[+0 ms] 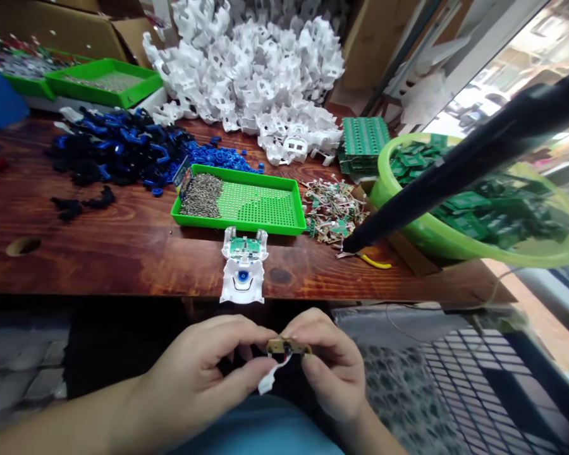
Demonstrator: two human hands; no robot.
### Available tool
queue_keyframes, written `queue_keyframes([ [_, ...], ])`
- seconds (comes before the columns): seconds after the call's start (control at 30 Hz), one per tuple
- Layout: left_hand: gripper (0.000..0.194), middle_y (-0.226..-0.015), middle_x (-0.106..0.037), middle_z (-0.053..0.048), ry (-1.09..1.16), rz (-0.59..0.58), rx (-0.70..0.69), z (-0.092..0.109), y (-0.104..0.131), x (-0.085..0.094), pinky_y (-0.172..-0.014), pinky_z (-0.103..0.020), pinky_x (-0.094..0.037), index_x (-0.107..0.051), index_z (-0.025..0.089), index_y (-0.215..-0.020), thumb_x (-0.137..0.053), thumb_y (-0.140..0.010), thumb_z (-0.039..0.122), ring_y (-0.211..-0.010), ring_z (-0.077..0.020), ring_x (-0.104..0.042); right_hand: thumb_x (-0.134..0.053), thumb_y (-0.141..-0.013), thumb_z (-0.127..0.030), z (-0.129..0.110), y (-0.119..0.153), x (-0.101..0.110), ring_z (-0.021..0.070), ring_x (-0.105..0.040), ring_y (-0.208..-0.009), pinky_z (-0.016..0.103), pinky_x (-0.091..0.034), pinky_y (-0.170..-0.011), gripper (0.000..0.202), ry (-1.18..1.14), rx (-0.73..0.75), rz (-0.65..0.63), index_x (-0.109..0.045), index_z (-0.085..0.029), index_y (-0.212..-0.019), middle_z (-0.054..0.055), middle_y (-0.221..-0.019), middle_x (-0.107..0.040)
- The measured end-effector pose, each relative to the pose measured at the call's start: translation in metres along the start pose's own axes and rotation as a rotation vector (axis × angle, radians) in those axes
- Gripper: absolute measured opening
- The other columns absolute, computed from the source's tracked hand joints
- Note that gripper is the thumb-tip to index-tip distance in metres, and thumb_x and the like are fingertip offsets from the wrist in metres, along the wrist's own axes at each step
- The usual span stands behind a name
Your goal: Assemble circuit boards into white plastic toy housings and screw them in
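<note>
Between my fingers, just off the table's front edge, is a small tan circuit board (279,345) with a short white cable and plug (267,382) hanging from it. My left hand (208,366) pinches its left end between thumb and fingers. The other end is gripped by my right hand (334,366). Ahead of both hands, two white plastic shell halves lie at the table edge. The nearer shell half (243,292) has a blue round part in it; the farther shell half (245,248) carries a green circuit board.
A green tray (265,222) holds small metal screws. Beyond it are blue and black parts (118,148) and a heap of white shells (246,69). Right stand small wired boards (334,205), yellow-handled pliers (375,262) and a basin (393,189) of green boards. A black pole (464,170) slants across the right.
</note>
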State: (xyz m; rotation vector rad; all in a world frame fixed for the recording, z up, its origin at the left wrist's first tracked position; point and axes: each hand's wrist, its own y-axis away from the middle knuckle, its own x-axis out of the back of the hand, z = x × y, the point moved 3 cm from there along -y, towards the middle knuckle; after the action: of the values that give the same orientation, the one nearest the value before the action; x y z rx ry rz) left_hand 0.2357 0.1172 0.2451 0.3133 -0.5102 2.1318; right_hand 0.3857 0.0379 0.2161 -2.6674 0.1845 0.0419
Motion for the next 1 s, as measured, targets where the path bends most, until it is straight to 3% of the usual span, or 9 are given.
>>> queue_keyframes([
  [0.1, 0.022, -0.084, -0.070, 0.004, -0.099, 0.043, -0.076, 0.000, 0.007, 0.006, -0.073, -0.013, -0.049, -0.059, 0.022, -0.101, -0.060, -0.081, 0.011, -0.076, -0.0068, -0.064, -0.052, -0.086, -0.017, 0.000, -0.003, -0.005, 0.0127, -0.058, -0.088, 0.024, -0.051, -0.077, 0.028, 0.030, 0.019, -0.034, -0.062, -0.025, -0.110, 0.005, -0.095, -0.063],
  [0.33, 0.010, -0.073, -0.069, 0.000, -0.326, 0.101, -0.244, 0.001, 0.012, 0.014, -0.066, -0.016, -0.050, -0.061, 0.016, -0.090, -0.051, -0.089, 0.018, -0.066, -0.0091, -0.063, -0.049, -0.083, -0.007, -0.003, -0.004, -0.015, 0.0127, -0.061, -0.091, 0.024, -0.053, -0.078, 0.039, 0.120, 0.064, -0.096, -0.060, -0.027, -0.115, 0.004, -0.100, -0.065],
  [0.5, 0.025, -0.100, -0.069, -0.008, -0.476, 0.134, -0.442, -0.005, 0.025, 0.023, -0.088, -0.022, -0.045, -0.054, 0.012, -0.114, -0.041, -0.092, 0.011, -0.098, -0.0123, -0.059, -0.057, -0.083, -0.016, 0.001, -0.001, -0.014, 0.0191, -0.058, -0.108, 0.035, -0.049, -0.093, 0.050, 0.112, -0.041, -0.047, -0.047, -0.034, -0.129, 0.005, -0.132, -0.050],
  [0.57, 0.031, -0.109, -0.066, -0.010, -0.540, 0.146, -0.473, -0.009, 0.031, 0.027, -0.098, -0.025, -0.039, -0.052, 0.012, -0.120, -0.037, -0.092, 0.009, -0.111, -0.0134, -0.052, -0.059, -0.084, -0.024, 0.007, -0.002, -0.012, 0.0164, -0.060, -0.103, 0.031, -0.050, -0.092, 0.046, -0.029, -0.209, 0.021, -0.049, -0.034, -0.128, 0.004, -0.124, -0.056],
  [0.63, 0.035, -0.111, -0.065, -0.011, -0.578, 0.163, -0.507, -0.010, 0.035, 0.030, -0.103, -0.027, -0.035, -0.050, 0.011, -0.125, -0.036, -0.092, 0.008, -0.118, -0.0145, -0.047, -0.059, -0.085, -0.026, 0.014, -0.003, -0.011, 0.0108, -0.063, -0.091, 0.022, -0.052, -0.084, 0.028, -0.170, -0.442, 0.057, -0.061, -0.031, -0.112, 0.002, -0.103, -0.064],
  [0.7, 0.038, -0.109, -0.067, -0.012, -0.593, 0.161, -0.534, -0.010, 0.037, 0.031, -0.103, -0.029, -0.036, -0.047, 0.010, -0.128, -0.037, -0.091, 0.007, -0.119, -0.0149, -0.047, -0.061, -0.083, -0.027, 0.020, -0.005, -0.013, 0.0071, -0.064, -0.078, 0.016, -0.052, -0.074, 0.015, -0.287, -0.653, 0.047, -0.068, -0.026, -0.097, 0.000, -0.087, -0.067],
  [0.77, 0.038, -0.104, -0.069, -0.011, -0.603, 0.146, -0.550, -0.011, 0.038, 0.030, -0.102, -0.031, -0.039, -0.049, 0.010, -0.126, -0.039, -0.090, 0.006, -0.117, -0.0155, -0.049, -0.067, -0.078, -0.028, 0.021, -0.007, -0.019, 0.0065, -0.064, -0.069, 0.015, -0.053, -0.067, 0.015, -0.391, -0.772, 0.015, -0.069, -0.023, -0.092, 0.000, -0.080, -0.068],
  [0.9, 0.034, -0.099, -0.071, -0.009, -0.600, 0.149, -0.551, -0.014, 0.038, 0.028, -0.098, -0.031, -0.044, -0.057, 0.012, -0.115, -0.036, -0.089, 0.004, -0.111, -0.0153, -0.055, -0.072, -0.073, -0.022, 0.016, -0.014, -0.027, 0.0069, -0.063, -0.068, 0.017, -0.052, -0.066, 0.013, -0.368, -0.753, -0.006, -0.069, -0.021, -0.085, -0.001, -0.077, -0.067],
  [1.0, 0.027, -0.094, -0.070, -0.007, -0.534, 0.267, -0.490, -0.015, 0.038, 0.033, -0.086, -0.027, -0.052, -0.058, 0.016, -0.107, -0.053, -0.082, 0.006, -0.096, -0.0155, -0.063, -0.068, -0.076, -0.019, 0.010, -0.015, -0.027, 0.0073, -0.062, -0.068, 0.018, -0.050, -0.065, 0.009, -0.198, -0.605, -0.025, -0.068, -0.022, -0.085, -0.001, -0.077, -0.064],
])
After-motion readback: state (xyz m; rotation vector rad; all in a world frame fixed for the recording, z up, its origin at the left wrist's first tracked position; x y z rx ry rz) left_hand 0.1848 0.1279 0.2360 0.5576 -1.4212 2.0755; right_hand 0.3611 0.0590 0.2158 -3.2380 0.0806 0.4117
